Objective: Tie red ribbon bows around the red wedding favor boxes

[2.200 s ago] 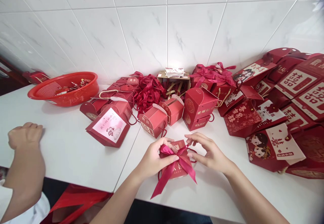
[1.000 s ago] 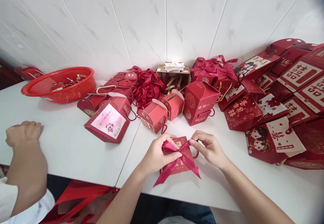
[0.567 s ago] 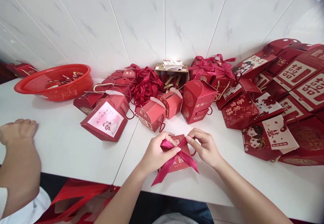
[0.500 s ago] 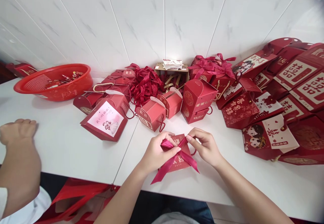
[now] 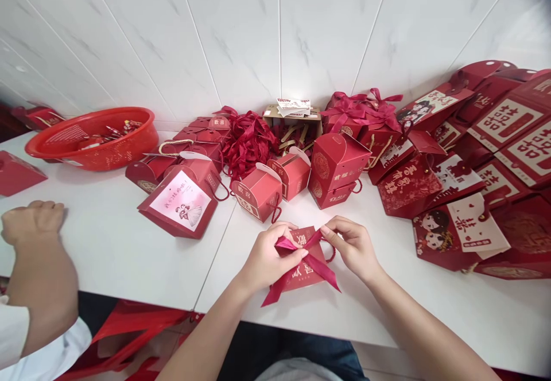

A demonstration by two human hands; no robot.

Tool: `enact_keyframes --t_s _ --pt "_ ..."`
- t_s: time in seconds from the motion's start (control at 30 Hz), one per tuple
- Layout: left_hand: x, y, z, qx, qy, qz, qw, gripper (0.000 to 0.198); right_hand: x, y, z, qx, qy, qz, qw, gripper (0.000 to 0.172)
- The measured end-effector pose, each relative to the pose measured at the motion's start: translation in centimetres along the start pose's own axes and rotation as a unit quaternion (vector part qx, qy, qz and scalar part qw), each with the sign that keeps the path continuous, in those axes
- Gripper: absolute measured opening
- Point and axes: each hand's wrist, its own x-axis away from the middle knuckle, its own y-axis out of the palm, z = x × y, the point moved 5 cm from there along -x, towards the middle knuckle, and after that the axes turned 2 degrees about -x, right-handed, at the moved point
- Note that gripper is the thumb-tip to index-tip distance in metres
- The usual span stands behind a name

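Gift box: a small red cardboard box with pale lettering [image 5: 300, 276] is set at the near middle of the white desk [image 5: 150, 269].
Bow: a glossy crimson ribbon [image 5: 321, 269] is looped across the box.
Left hand: the ribbon's middle is pressed under the thumb of the left hand [image 5: 267, 257].
Right hand: a loop is pinched between thumb and finger of the right hand [image 5: 350, 246].
Far left: a red perforated plastic basket [image 5: 120, 154] is placed.

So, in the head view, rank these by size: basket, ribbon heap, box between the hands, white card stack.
Largest: basket
Ribbon heap and box (partly hidden): too alike to rank
Smallest: white card stack
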Motion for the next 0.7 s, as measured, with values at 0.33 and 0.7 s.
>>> enact_keyframes --t_s 0.33,0.7 --pt "0.1 -1.3 -0.2 0.133 -0.029 -0.033 0.99 0.022 -0.3 0.0 -0.5 -0.048 0.029 -0.088 0.995 0.033" --pt "0.5 -1.7 -0.9 0.183 -0.091 -0.04 0.978 0.039 -0.7 -1.9 -1.8 0.018 -0.039 -0.02 0.999 0.032"
